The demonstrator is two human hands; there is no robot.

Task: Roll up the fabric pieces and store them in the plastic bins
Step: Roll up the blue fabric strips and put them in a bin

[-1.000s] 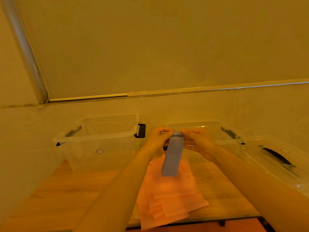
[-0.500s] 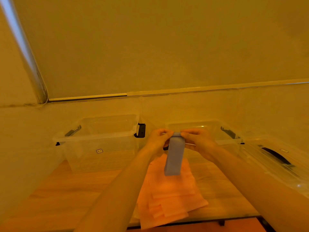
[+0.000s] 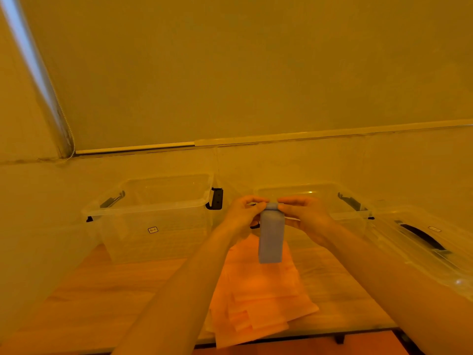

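I hold a blue strip (image 3: 271, 237) of fabric in the air above the table (image 3: 107, 290), my left hand (image 3: 243, 216) and right hand (image 3: 304, 219) side by side, each pinching an end of the small roll at the strip's top. The rest of the strip hangs straight down, flat and narrow, its lower edge clear of the orange pile (image 3: 258, 295) beneath it. That pile lies in loose, overlapping sheets, its near corner drooping over the table's front edge. Behind my hands stand two clear plastic bins, both lidless: the left bin (image 3: 153, 219) with black latches and a small label on its front wall, the right bin (image 3: 340, 201) partly hidden by my fingers. A gap separates the two. A clear lid (image 3: 422, 242) with a black handle lies tilted at far right. Bare wood grain shows left of the pile, in front of the left bin.
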